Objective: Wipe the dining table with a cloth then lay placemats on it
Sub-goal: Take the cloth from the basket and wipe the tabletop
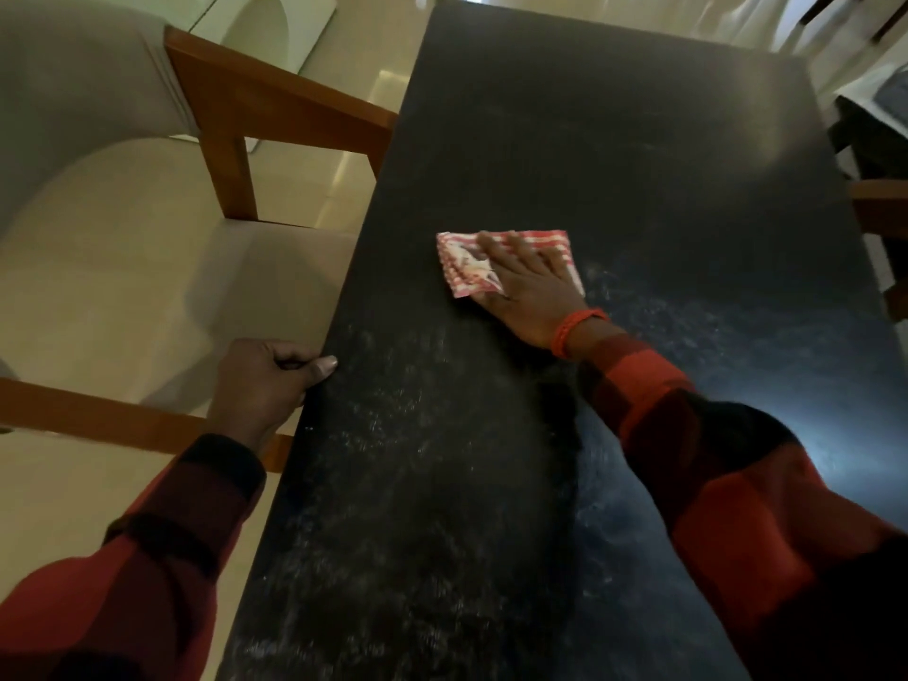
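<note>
A long black dining table (614, 154) runs away from me, with pale dusty smears on its near half. A folded red-and-white checked cloth (464, 265) lies flat near the table's middle. My right hand (528, 285) presses on the cloth with straight, spread fingers. My left hand (268, 380) grips the table's left edge, thumb on top and fingers curled under the rim. No placemats are in view.
A beige upholstered chair with a wooden frame (236, 110) stands at the table's left side, its seat (147, 287) tucked against the edge. Another wooden chair arm (879, 208) shows at the right edge. A glossy cream tiled floor (354, 90) surrounds the table.
</note>
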